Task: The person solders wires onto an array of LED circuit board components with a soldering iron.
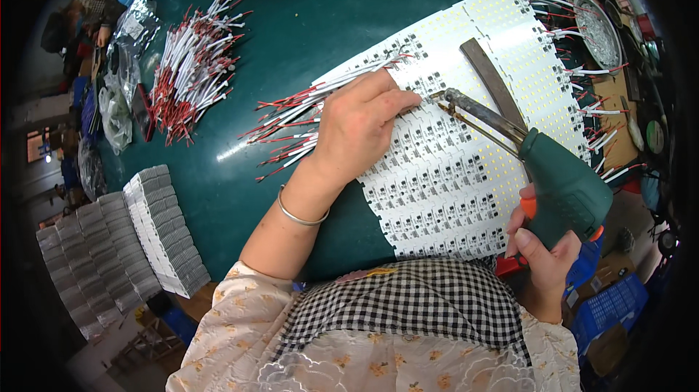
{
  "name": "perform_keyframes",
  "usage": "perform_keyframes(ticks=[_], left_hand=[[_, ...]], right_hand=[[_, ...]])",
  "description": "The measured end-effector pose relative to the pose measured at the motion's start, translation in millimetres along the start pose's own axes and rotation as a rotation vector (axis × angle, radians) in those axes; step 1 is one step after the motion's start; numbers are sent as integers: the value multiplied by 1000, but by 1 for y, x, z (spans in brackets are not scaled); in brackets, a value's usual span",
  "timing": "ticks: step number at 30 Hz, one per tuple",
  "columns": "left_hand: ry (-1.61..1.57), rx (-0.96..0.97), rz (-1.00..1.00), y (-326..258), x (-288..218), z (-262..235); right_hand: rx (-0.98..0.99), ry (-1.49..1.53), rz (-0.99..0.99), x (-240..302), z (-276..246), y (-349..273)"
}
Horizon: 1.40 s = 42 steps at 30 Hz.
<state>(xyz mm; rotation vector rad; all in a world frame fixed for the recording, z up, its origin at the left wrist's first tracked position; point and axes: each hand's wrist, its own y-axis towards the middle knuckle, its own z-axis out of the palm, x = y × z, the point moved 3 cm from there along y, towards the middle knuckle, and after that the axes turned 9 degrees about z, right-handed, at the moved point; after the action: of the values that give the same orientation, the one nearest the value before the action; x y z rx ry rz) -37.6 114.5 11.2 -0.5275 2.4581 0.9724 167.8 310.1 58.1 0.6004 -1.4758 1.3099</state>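
- At a dark green tabletop (349, 20), a person solders leads onto a curved white sheet of LED boards (466, 151) lying between the two hands.
- The left hand (360, 126) rests on the sheet's upper left edge, its grip pinching a fan of thin white wires (291, 119) with red ends flat against the boards.
- The right hand (542, 253) has its grip closed round a green soldering gun (564, 188), whose metal tip touches the board just beside the left fingertips.
- By the look of it, work is partly done: boards along the sheet's right edge already carry wires (593, 71), while the lower rows appear bare.
- More leads wait in a loose red-and-white heap (193, 68) at upper left; grey stacks of boards (116, 246) stand at lower left.
- A flat metal bar (491, 82) lies across the sheet.
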Motion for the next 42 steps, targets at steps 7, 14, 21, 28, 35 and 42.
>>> perform_keyframes(ticks=[7, 14, 21, 28, 35, 42], left_hand=[[-7, -8, 9, 0, 0, 1], [52, -37, 60, 0, -2, 1], [92, -51, 103, -1, -3, 3], [102, -52, 116, 4, -6, 4], [116, -10, 84, 3, -8, -1], [116, 23, -86, -10, -12, -20]], right_hand=[[29, -33, -16, -3, 8, 5], [19, -374, -172, -6, 14, 1], [-165, -93, 23, -2, 12, -4], [-260, -28, -197, 17, -10, 4], [-313, 103, -556, 52, -54, 13], [-677, 43, -354, 59, -128, 92]])
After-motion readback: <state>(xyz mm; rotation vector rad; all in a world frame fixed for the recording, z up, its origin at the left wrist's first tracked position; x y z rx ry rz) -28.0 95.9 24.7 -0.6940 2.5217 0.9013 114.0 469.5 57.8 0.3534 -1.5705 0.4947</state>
